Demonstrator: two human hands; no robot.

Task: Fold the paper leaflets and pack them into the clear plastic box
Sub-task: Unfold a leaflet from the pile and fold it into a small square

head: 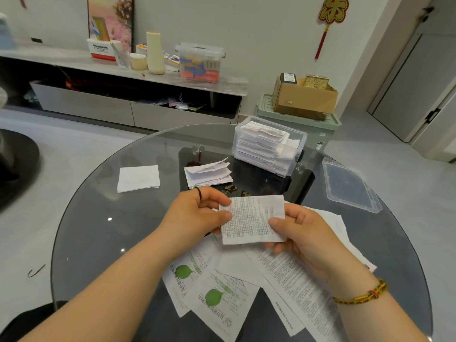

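Note:
A folded printed leaflet (pixel 251 219) is held above the round glass table (pixel 98 230). My left hand (pixel 197 213) pinches its left edge with the thumb on top. My right hand (pixel 303 233) pinches its right edge. Beneath my hands lie several unfolded leaflets (pixel 217 290), some with green leaf prints. The clear plastic box (pixel 269 144) stands at the far side of the table, stacked with folded leaflets. A small pile of folded leaflets (pixel 209 175) lies just left of the box.
The box's clear lid (pixel 350 186) lies at the table's right edge. A folded white tissue (pixel 138 178) lies at the left. Beyond the table are a low TV cabinet (pixel 133 77), a green bin with a cardboard box (pixel 303 97) on it, and a door.

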